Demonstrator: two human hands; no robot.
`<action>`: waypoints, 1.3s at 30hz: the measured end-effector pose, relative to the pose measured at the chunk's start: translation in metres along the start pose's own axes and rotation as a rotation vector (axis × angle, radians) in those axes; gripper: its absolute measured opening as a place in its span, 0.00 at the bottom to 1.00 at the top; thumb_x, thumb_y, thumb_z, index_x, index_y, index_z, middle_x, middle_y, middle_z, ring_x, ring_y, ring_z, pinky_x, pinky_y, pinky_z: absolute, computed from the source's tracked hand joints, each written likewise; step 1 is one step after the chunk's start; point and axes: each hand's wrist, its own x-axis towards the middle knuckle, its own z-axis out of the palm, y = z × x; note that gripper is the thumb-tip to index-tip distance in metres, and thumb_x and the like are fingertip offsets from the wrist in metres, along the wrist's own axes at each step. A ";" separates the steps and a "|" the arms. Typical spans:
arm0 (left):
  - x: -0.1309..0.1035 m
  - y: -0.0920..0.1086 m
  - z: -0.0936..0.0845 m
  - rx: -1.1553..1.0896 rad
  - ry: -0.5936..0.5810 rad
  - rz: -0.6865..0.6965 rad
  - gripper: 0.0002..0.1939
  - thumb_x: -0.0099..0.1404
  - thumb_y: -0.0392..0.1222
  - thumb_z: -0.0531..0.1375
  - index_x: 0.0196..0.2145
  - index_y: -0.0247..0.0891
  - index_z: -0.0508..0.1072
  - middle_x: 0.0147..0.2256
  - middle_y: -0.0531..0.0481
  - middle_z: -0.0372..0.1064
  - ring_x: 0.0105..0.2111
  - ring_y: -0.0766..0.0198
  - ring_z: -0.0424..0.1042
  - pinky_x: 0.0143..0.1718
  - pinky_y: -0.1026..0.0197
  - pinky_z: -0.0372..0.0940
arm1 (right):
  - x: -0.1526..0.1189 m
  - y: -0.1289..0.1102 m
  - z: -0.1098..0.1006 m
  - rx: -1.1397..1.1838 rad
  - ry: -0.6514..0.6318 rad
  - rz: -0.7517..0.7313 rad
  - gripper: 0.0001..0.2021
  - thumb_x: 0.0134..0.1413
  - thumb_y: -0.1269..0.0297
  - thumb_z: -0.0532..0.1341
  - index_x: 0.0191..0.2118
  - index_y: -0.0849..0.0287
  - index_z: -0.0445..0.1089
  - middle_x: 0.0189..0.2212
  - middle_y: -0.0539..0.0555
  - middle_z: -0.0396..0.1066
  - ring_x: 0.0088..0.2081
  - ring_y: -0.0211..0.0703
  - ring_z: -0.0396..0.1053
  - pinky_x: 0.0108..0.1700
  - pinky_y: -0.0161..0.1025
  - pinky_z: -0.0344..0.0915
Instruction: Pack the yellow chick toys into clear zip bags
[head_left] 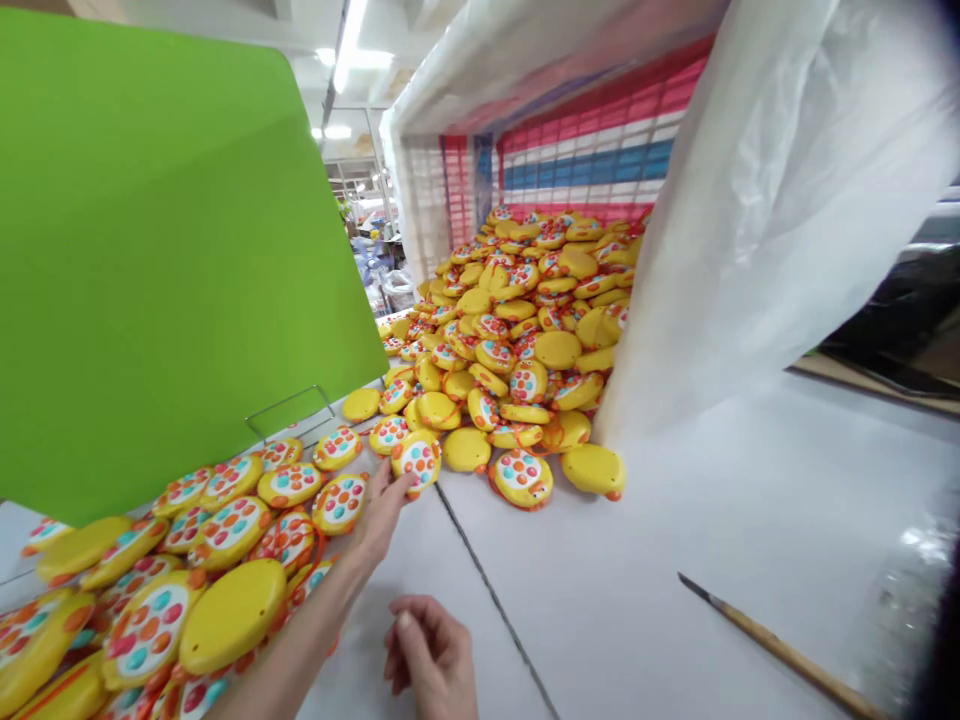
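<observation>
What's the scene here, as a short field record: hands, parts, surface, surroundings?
left hand: stretched forward, fingers touching a yellow toy disc with coloured buttons, no closed grip visible
right hand: loosely curled, resting on the white table, holding nothing
pile: large heap of yellow discs spilling from a white plastic bag
near left: more discs spread along the table edge
divider: green panel on a wire stand
other: wooden stick lying on the table at right

glossy yellow plastic toys [480, 330] heaped on a smooth matt white table [720, 520], beside a translucent plastic sheet [780, 200].
</observation>
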 end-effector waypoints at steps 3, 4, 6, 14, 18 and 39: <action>-0.032 0.010 -0.029 -0.063 -0.034 -0.102 0.13 0.49 0.39 0.64 0.34 0.39 0.70 0.33 0.51 0.70 0.34 0.60 0.71 0.31 0.59 0.69 | 0.004 -0.025 -0.011 0.047 0.131 0.017 0.25 0.36 0.42 0.66 0.31 0.61 0.72 0.20 0.52 0.66 0.21 0.37 0.62 0.19 0.32 0.58; -0.044 0.012 -0.038 -0.078 -0.041 -0.143 0.12 0.50 0.38 0.64 0.34 0.39 0.69 0.32 0.52 0.71 0.33 0.61 0.72 0.31 0.59 0.69 | 0.005 -0.031 -0.013 0.058 0.176 0.025 0.23 0.36 0.45 0.67 0.32 0.60 0.72 0.23 0.53 0.67 0.23 0.38 0.63 0.20 0.32 0.60; -0.066 0.014 -0.052 -0.131 -0.044 -0.242 0.13 0.51 0.37 0.64 0.35 0.39 0.69 0.32 0.51 0.72 0.32 0.61 0.73 0.31 0.58 0.70 | 0.005 -0.038 -0.016 0.059 0.213 0.045 0.20 0.40 0.49 0.67 0.36 0.59 0.73 0.30 0.56 0.70 0.27 0.40 0.64 0.22 0.32 0.61; -0.123 0.002 -0.069 -0.297 0.047 -0.335 0.22 0.54 0.38 0.66 0.47 0.44 0.67 0.42 0.50 0.74 0.39 0.60 0.74 0.37 0.60 0.71 | -0.010 -0.042 -0.002 -0.034 -0.054 0.080 0.19 0.48 0.50 0.62 0.41 0.59 0.72 0.32 0.54 0.71 0.30 0.39 0.65 0.25 0.31 0.60; -0.146 -0.003 -0.078 -0.199 0.067 -0.205 0.26 0.53 0.40 0.67 0.50 0.42 0.66 0.41 0.49 0.74 0.40 0.61 0.73 0.38 0.64 0.69 | -0.019 -0.039 0.004 -0.118 -0.186 0.001 0.17 0.48 0.53 0.63 0.39 0.61 0.72 0.30 0.52 0.71 0.27 0.37 0.64 0.25 0.31 0.59; -0.221 0.001 -0.119 -0.218 0.159 -0.219 0.20 0.58 0.44 0.63 0.47 0.39 0.66 0.41 0.45 0.75 0.38 0.56 0.76 0.36 0.55 0.73 | -0.044 -0.007 0.014 -0.221 -0.626 0.029 0.19 0.45 0.57 0.66 0.41 0.63 0.71 0.33 0.54 0.74 0.35 0.45 0.71 0.38 0.40 0.66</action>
